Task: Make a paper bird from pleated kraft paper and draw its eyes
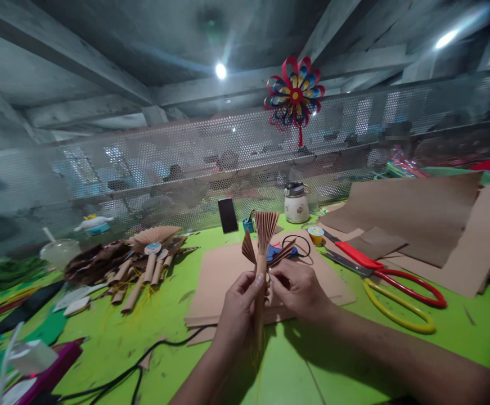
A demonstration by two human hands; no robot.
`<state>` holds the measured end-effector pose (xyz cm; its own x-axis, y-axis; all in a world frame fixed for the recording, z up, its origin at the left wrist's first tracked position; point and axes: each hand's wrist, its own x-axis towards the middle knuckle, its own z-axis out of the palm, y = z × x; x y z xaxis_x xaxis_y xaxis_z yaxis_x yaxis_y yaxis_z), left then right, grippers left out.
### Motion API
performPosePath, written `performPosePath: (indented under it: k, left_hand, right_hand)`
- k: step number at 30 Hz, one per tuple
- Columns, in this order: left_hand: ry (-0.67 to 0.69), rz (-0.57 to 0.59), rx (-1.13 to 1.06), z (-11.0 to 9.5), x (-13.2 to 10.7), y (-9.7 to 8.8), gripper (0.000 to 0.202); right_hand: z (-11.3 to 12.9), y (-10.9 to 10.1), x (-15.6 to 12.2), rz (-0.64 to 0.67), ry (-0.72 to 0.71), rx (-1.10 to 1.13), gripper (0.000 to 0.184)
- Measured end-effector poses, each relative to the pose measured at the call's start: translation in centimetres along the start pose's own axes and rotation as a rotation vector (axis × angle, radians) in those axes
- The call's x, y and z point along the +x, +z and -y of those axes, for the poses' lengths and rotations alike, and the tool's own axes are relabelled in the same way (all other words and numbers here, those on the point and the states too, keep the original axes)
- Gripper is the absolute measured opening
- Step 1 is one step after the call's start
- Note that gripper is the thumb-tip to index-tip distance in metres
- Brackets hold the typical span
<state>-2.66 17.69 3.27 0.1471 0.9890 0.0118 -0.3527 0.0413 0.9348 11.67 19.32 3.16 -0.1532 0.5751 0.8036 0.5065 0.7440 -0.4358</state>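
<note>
Your left fingers [250,284] are clenched around the rolled stem of a pleated paper fan [265,229], thumb pressed to the stem just under the folds. Your left hand [239,306] holds it upright over the middle of the table [113,337]. The fingertips of your right hand [299,289] pinch the same stem from the other side, at the base of the pleats, where two smaller pleated wings spread left and right.

Under both hands lies a stack of kraft paper sheets [215,275], flat on the green top. Just beside it, toward the right edge, are large scissors [396,289] with one red and one yellow handle loop, blades pointing to the far edge. Beyond them, big brown card sheets [430,219] cover the far right corner.

Along the far edge stand a dark phone [228,215], propped upright, a white lidded jar [296,206] and a small yellow spool [315,234]. Toward the left edge a pile of finished paper fans [145,261] lies with stems pointing to the near edge, with a plastic cup [59,251] further left. A black cable [137,368] trails across the near left part. A perforated metal screen [164,163] backs the table, and a red, blue and yellow pinwheel [294,94] hangs at its top.
</note>
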Motion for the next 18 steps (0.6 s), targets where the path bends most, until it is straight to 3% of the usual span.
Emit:
performPosePath:
  k: [18]
  left_hand:
    - [-0.079,-0.047,-0.083,-1.2,-0.3,0.1,0.018]
  right_hand:
    - [0.1,-0.4,0.3,-0.029,-0.021,0.120,0.014]
